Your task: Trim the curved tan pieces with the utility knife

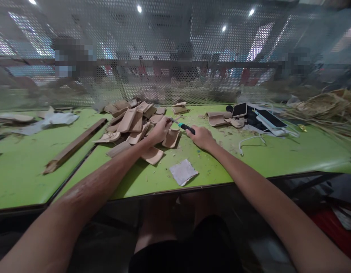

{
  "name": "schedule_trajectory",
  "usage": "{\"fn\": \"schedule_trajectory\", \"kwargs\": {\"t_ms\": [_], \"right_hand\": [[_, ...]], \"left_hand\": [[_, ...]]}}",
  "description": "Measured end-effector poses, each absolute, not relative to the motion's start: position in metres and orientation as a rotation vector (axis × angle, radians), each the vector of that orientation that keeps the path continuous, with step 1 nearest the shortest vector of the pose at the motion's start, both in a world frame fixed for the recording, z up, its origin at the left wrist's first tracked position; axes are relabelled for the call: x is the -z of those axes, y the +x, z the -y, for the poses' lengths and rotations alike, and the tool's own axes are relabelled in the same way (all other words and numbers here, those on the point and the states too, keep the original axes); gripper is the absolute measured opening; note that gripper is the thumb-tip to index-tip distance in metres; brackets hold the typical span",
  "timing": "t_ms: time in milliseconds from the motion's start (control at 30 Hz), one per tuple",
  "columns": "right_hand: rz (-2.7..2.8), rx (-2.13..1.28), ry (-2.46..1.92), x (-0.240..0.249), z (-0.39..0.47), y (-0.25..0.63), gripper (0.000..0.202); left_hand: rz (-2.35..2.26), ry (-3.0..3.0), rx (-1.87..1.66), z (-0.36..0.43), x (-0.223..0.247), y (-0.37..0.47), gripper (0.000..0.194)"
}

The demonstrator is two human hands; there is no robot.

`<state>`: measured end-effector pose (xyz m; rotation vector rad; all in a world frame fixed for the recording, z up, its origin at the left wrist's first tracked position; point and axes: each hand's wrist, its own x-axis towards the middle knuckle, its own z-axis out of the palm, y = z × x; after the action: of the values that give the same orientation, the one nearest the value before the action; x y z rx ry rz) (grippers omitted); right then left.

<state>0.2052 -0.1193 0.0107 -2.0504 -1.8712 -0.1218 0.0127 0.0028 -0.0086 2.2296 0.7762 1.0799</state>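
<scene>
My right hand (203, 137) grips the black and teal handle of a utility knife (184, 126), whose blade points left. My left hand (159, 131) reaches to the blade end, fingers pinched around a small pale piece at the knife tip; I cannot make that piece out clearly. Both hands hover over a pile of tan curved wooden pieces (132, 123) on the green table (27, 163). One curved piece (171, 138) lies directly under the hands.
A long wooden strip (74, 146) lies at the left. A grey square of sandpaper (183, 171) sits near the front edge. Two phones (270, 119) with white cables lie at the right, beside dry straw. A perforated metal screen (175, 57) backs the table.
</scene>
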Motion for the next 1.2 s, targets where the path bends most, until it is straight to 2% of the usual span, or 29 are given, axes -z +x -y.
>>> {"fn": "schedule_trajectory", "kwargs": {"t_ms": [500,767,1200], "right_hand": [[1.745,0.152,-2.197,-0.01,0.114,0.213,0.054],[1.882,0.121,-2.08,-0.012,0.116,0.214,0.053],[1.766,0.169,-2.175,-0.011,0.115,0.216,0.054]], "left_hand": [[-0.829,2.218,-1.063,0.008,0.0,0.011,0.016],[-0.782,2.172,-1.088,0.006,0.002,0.012,0.004],[-0.762,2.122,-1.095,0.003,0.005,0.009,0.006]]}}
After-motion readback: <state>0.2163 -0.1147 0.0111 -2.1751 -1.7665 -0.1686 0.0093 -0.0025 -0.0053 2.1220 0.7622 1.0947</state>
